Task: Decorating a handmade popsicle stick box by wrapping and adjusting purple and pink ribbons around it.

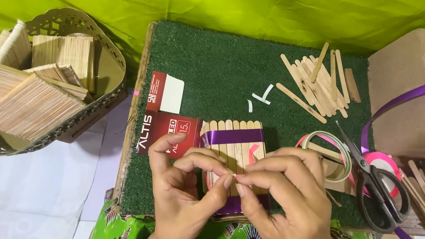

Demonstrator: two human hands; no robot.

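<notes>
The panel of ice-cream sticks (234,143) lies flat near the front middle of the green turf-covered bench (204,61), its sticks side by side and bound across the upper part by a band of purple ribbon (232,136); a second purple band (236,205) shows under the fingers at the lower edge. A thin pink strip (254,153) curls on the panel's face.

Both hands meet over the panel's lower half. The left hand (184,189) and the right hand (290,200) each have thumb and forefinger pressed together, apparently on one small pink bit (236,175) held between them; it is too small to say what it is. The other fingers are loosely curled and rest on or just above the sticks.

For fine work like this, it seems best to keep the wrists braced low so the panel does not shift, and to keep the pinch light so the tiny piece is not creased.

Just left of the panel sits a red and white carton (169,124), touching it. To the right lie tape rolls (332,153) and black-handled scissors (378,185), with loose sticks (315,82) beyond. A metal basket of stick bundles (30,85) stands well apart at left.
</notes>
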